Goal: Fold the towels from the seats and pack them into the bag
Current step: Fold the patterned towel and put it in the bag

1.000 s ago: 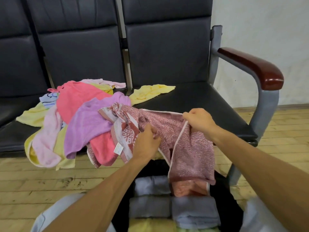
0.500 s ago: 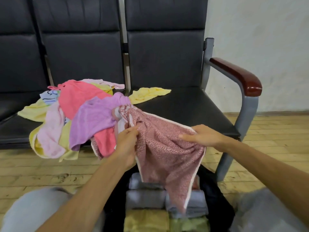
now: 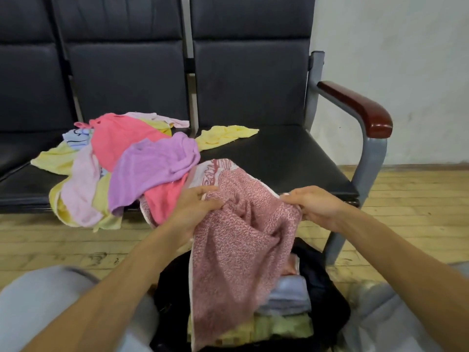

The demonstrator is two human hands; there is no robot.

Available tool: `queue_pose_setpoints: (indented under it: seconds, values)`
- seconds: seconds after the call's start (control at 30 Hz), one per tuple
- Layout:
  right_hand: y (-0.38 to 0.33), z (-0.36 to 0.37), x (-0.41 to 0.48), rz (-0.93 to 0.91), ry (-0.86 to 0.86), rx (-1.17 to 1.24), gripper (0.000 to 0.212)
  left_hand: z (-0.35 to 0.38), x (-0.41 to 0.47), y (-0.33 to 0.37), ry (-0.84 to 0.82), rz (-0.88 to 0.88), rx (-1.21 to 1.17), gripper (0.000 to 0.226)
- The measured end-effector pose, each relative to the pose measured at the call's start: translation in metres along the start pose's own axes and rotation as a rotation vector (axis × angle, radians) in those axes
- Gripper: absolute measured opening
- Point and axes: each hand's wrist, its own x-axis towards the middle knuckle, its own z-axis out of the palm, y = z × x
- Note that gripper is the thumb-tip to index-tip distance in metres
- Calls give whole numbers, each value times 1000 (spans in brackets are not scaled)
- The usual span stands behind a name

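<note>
Both hands on one towel. Left hand grips the top edge of the red patterned towel, fingers curled into the cloth. Right hand pinches the same edge further right, thumb and fingers closed on it. The towel is bunched and sagging between them. Its upper end lies over the front edge of the right seat, and the rest hangs down over the open black bag on the floor.

Bag sits between the person's knees, just in front of the seat's front edge. Folded towels already inside: blue-grey one, yellow one nearer the camera, partly hidden by the hanging cloth.

Unfolded pile is on the middle seat, spilling over its front edge: coral towel, purple towel on top of it, pale pink towel on the left. One yellow towel lies across the gap onto the right seat's back-left corner. The red towel's striped end touches the pile's right side.

Wooden armrest is at the right seat's right edge.
</note>
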Motion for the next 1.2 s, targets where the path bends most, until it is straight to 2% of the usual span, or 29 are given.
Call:
queue_pose_setpoints:
  seconds: [0.07, 0.13, 0.23, 0.33, 0.43, 0.53, 0.8, 0.87, 1.0, 1.1, 1.2]
  values:
    - [-2, -2, 1, -3, -5, -55, 16, -6, 1, -1, 73, 196, 368, 38]
    - [-7, -5, -1, -24, 40, -23, 20, -13, 2, 3, 129, 353, 595, 33]
    - [-15, -15, -5, -52, 133, 193, 22, -23, 3, 12, 232, 485, 741, 31]
    - [-24, -31, -7, -72, 238, 467, 24, -38, 4, 19, 347, 565, 779, 27]
    - [-33, -39, -6, -159, 341, 751, 10, -52, 4, 24, 410, 594, 703, 27]
    - [-36, -42, -5, -195, 359, 882, 17, -59, 3, 28, 441, 588, 582, 23]
    - [-39, -39, -8, -228, 268, 676, 28, -62, 6, 39, 422, 304, -127, 28]
    - [-39, -39, -8, -221, 302, 656, 33, -63, 7, 40, 414, 254, -256, 20]
    - [-38, -34, -12, -224, 355, 590, 27, -65, 7, 40, 372, 124, -426, 13]
    - [-38, -35, -13, -212, 361, 615, 26, -67, 7, 41, 250, 81, -502, 7]
    - [-39, -39, -14, -207, 405, 592, 20, -67, 4, 44, 128, 130, -419, 34]
